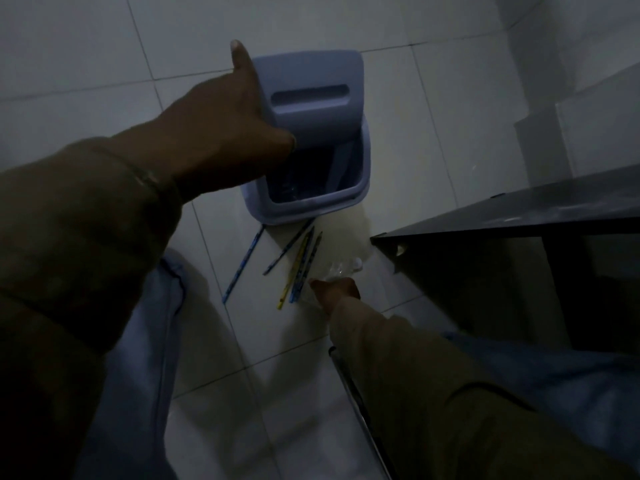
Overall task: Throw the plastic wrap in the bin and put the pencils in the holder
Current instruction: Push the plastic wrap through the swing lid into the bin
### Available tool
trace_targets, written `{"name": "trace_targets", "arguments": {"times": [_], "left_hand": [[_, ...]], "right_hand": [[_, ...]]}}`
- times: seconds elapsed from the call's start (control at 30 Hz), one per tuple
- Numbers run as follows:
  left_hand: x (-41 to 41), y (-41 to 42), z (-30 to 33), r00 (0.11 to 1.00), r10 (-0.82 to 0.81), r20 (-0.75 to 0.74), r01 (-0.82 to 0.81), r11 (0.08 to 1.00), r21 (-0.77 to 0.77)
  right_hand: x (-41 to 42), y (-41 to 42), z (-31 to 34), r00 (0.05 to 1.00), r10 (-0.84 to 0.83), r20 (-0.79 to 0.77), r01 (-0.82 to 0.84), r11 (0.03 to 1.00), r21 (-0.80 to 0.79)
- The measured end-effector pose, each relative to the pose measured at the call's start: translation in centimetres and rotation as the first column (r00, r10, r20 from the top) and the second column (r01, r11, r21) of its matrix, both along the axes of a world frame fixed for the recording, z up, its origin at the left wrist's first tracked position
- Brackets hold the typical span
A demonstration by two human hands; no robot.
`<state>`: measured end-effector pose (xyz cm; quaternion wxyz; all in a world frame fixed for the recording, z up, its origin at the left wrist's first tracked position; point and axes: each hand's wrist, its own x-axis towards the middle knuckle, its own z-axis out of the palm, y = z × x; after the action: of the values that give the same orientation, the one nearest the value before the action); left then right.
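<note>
Left hand (235, 123) is clamped on the bin (360, 181) lid (311, 95), tipping it open; right hand (337, 292) pinches the plastic wrap (341, 270) beside pencils (298, 268) on the floor (415, 116).

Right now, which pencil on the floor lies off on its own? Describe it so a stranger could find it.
Start at the blue bin, whose lid the left hand holds open. Pencils lie on the tiles in front of it. The lone pencil is blue, leftmost, apart from the cluster by the right hand.
</note>
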<state>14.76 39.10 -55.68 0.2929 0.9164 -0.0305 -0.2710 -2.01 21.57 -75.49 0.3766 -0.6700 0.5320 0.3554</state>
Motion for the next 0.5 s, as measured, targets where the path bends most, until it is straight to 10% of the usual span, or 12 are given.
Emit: {"name": "trace_targets", "arguments": {"times": [0.5], "left_hand": [[0.4,-0.1,0.2,1.0,-0.001,-0.011,0.001,1.0,-0.002]], "right_hand": [[1.0,0.2,1.4,0.985,-0.166,0.058,0.161,0.984,0.07]]}}
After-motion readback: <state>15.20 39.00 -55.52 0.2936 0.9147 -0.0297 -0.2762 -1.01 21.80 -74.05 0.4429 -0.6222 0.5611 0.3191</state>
